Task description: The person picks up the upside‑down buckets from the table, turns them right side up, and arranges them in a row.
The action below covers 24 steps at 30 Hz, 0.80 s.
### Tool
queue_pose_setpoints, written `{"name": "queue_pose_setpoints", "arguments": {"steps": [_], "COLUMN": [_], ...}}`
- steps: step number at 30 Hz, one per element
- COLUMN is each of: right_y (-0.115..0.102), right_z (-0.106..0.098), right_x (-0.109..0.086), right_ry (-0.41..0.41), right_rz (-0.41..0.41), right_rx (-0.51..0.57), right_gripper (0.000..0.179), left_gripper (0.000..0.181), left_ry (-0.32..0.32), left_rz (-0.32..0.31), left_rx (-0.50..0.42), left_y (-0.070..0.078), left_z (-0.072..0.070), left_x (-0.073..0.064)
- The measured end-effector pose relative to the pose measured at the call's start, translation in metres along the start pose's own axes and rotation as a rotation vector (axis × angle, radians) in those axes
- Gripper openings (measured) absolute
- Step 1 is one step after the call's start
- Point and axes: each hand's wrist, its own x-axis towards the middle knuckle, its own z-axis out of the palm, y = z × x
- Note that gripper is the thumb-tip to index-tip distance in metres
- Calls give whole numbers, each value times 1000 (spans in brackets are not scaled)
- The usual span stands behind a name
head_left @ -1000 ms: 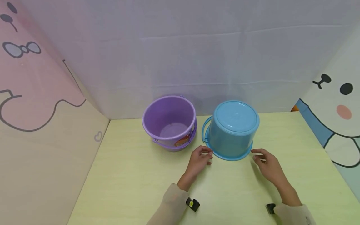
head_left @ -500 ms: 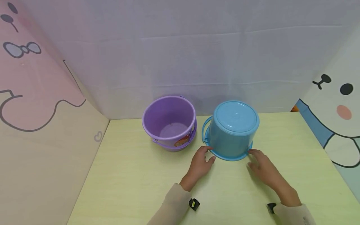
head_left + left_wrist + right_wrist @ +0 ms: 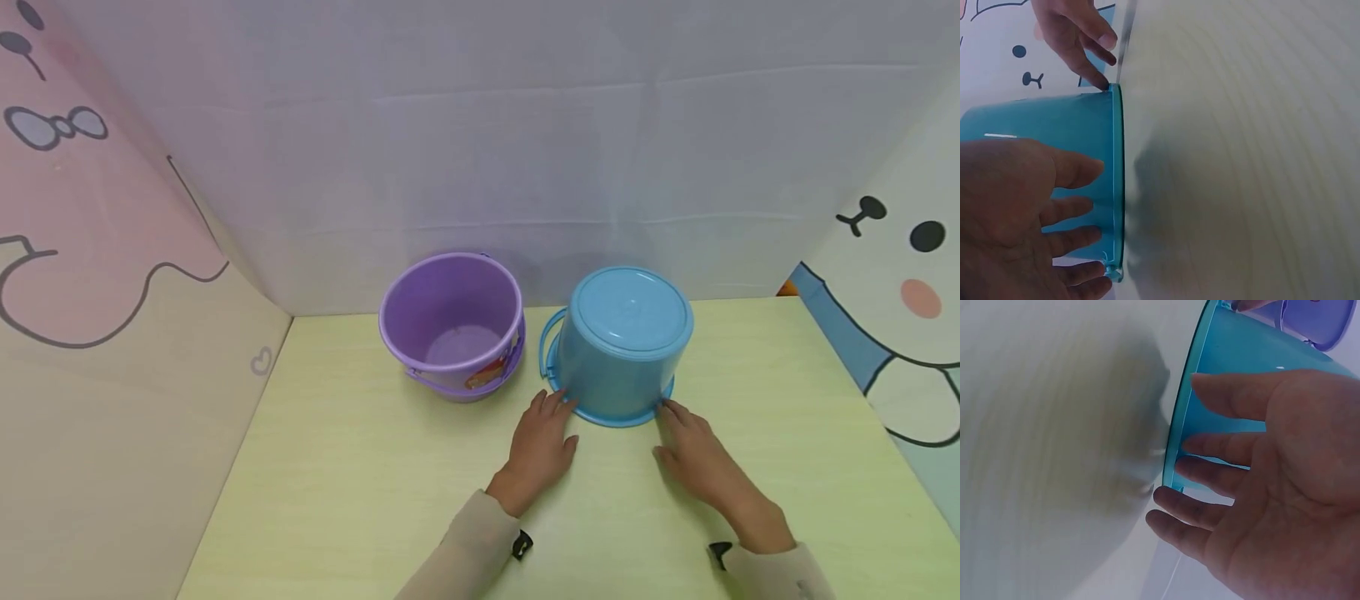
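A blue bucket (image 3: pixel 618 375) stands upside down on the table, base up and wide rim down. Its blue handle (image 3: pixel 542 346) sticks out on the left side. My left hand (image 3: pixel 536 450) reaches to the front left of the rim with fingers spread and fingertips right at the edge. On the front right, my right hand (image 3: pixel 701 458) has its fingertips at the rim too, thumb held apart. In the left wrist view the palm (image 3: pixel 1004 212) faces the bucket wall. The right wrist view shows the fingers (image 3: pixel 1216 475) extended beside the rim.
A purple bucket (image 3: pixel 450 304) stands upright close to the left of the blue one, its opening up. Behind both rises a pale cloth wall (image 3: pixel 495 150). Printed side panels border the pale yellow table (image 3: pixel 322 467) on the left and right.
Both hands have straightened their fingers and drawn slightly inward along the blue bucket's rim, thumbs spreading away. The two buckets have stayed in place.
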Motion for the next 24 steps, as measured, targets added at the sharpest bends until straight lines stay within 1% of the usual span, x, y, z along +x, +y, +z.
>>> {"name": "queue_pose_setpoints", "arguments": {"steps": [4,7,13,18,24], "right_y": [-2,-2,-3,-4,-4], "right_z": [4,6,7,10,12], "right_x": [-2,-4,-5,-5,-2], "right_ry": [-5,-1,41,73,110], "right_rz": [17,18,-3,0,-17], "right_rx": [-70,-99,-146,-181,-242], "right_gripper": [65,65,62,61,59], "left_gripper": [50,50,51,50,47], "left_ry": [-16,-28,-66,-75,-47], "left_rz": [2,6,-2,-4,9], "left_rx": [88,147,269,321,356], "left_y": [2,4,7,8,8], "left_z": [0,1,5,5,8], "left_x": [-1,-2,-4,-3,-1]}}
